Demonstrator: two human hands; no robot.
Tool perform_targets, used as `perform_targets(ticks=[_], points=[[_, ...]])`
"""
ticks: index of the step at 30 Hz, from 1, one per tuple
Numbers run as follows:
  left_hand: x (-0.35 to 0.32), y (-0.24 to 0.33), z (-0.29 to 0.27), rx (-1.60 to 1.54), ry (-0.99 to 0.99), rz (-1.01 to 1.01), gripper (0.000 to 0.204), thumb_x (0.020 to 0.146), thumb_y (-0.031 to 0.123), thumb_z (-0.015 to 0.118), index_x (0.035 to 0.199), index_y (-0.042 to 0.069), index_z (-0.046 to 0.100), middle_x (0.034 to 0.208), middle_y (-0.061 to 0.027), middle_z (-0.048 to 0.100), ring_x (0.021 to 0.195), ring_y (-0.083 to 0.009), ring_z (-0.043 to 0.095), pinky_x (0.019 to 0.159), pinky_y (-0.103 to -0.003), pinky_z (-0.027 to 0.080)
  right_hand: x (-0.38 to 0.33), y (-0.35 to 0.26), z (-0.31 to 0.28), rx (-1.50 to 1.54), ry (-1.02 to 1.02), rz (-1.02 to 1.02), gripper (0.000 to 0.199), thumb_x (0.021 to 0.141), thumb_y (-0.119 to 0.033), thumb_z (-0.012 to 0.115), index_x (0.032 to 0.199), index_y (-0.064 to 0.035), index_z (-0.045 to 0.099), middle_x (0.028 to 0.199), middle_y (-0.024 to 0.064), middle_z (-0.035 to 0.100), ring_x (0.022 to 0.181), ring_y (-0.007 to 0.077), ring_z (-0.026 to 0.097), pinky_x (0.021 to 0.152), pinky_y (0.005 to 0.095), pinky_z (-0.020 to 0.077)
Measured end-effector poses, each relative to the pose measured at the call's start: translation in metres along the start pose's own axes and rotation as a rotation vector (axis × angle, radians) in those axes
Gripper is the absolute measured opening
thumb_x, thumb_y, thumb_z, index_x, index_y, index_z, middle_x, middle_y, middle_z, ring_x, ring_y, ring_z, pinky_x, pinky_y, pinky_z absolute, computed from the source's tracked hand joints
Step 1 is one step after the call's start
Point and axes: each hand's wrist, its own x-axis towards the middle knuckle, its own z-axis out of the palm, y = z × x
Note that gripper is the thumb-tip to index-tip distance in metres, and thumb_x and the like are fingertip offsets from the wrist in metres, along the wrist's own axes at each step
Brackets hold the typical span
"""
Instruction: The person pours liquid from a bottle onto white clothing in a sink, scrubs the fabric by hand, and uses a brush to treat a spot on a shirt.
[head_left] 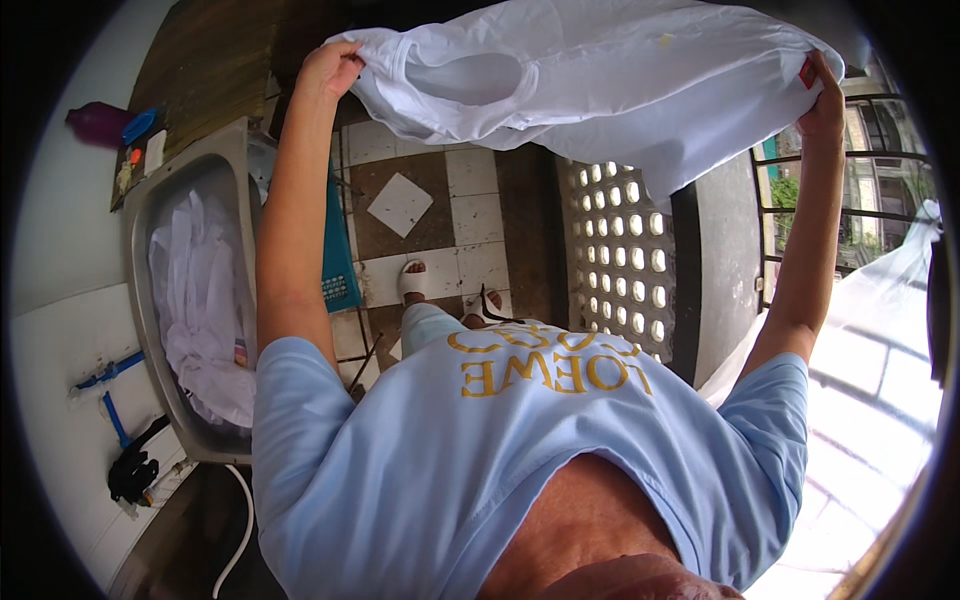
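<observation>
White garment (620, 85) stretched out between two raised hands.
Left hand (328, 72) pinches one edge near the neck opening; right hand (824, 108) grips the far end by a red patch (808, 72). Garment's aloft, ahead of the chest; more white cloth (195, 310) in sink. Step looks like spreading it; next move probably calls for firm, even tension.

garment (610, 75): thin matt cloth, creased. sink (138, 250): dull smooth metal. basket (340, 260): plastic. floor tiles (476, 172): smooth. blue pipe (116, 368): plastic.
</observation>
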Motion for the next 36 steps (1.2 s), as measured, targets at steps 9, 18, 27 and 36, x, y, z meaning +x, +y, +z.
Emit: perform_targets(ticks=[9,18,27,36], points=[[0.026,-0.093,-0.037,0.6,0.264,0.262,0.028,0.082,0.0,0.063,0.109,-0.005,0.057,0.107,-0.0209,0.061,0.102,-0.0305,0.061,0.089,-0.039,0.05,-0.01,-0.044,0.113,-0.22,0.326,-0.153,0.02,0.09,-0.024,0.059,0.076,-0.0097,0.06,0.066,0.0025,0.059,0.064,0.0196,0.059,0.067,0.0364,0.0532],[-0.046,-0.265,0.147,0.459,-0.112,0.272,0.069,0.089,0.066,0.045,0.105,0.002,0.067,0.089,-0.0099,0.067,0.083,-0.0186,0.061,0.084,-0.034,0.044,0.0,-0.047,0.076,-0.202,0.114,-0.041,0.025,0.089,-0.027,0.061,0.074,-0.0075,0.06,0.061,0.0037,0.057,0.059,0.0203,0.058,0.064,0.0355,0.0538],[-0.04,-0.217,0.189,-0.215,-0.8,-0.33,0.031,0.088,0.02,0.066,0.115,0.006,0.062,0.109,-0.0036,0.065,0.106,-0.0139,0.058,0.096,-0.032,0.044,-0.017,-0.053,0.03,-0.212,0.235,-0.048,0.026,0.089,-0.029,0.06,0.077,-0.0064,0.06,0.066,0.0047,0.059,0.06,0.0217,0.058,0.066,0.0364,0.0532],[0.009,-0.11,0.179,0.166,-0.733,0.123,0.052,0.086,0.008,0.064,0.136,0.006,0.049,0.112,-0.0068,0.066,0.099,-0.0145,0.063,0.09,-0.028,0.049,-0.045,-0.086,-0.024,-0.386,0.3,0.061,0.031,0.097,-0.032,0.053,0.078,-0.0079,0.058,0.061,0.0023,0.051,0.06,0.0203,0.054,0.069,0.0396,0.053]])
